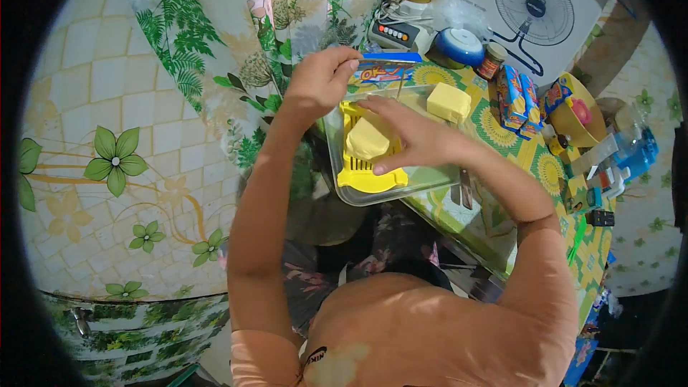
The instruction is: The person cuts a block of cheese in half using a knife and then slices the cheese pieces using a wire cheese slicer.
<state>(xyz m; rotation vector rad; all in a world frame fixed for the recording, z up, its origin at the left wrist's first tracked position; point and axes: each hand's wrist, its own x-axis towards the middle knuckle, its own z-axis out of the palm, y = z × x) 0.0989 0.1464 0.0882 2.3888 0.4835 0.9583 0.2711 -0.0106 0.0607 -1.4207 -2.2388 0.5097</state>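
My left hand is raised over the back left of a clear plastic container. Its fingers are closed on what looks like a knife, the blade pointing right. My right hand curves over a pale yellow block, like butter or cheese, with thumb and fingers on either side. That block rests on a yellow slotted plastic board inside the container. A second pale yellow block sits at the container's back right. Under my right forearm lies a metal utensil.
Behind the container stand a blender base, a blue-and-white bowl and a small jar. To the right are blue snack packs and a yellow tub. A fan box leans at the back. Patterned curtain hangs at the left.
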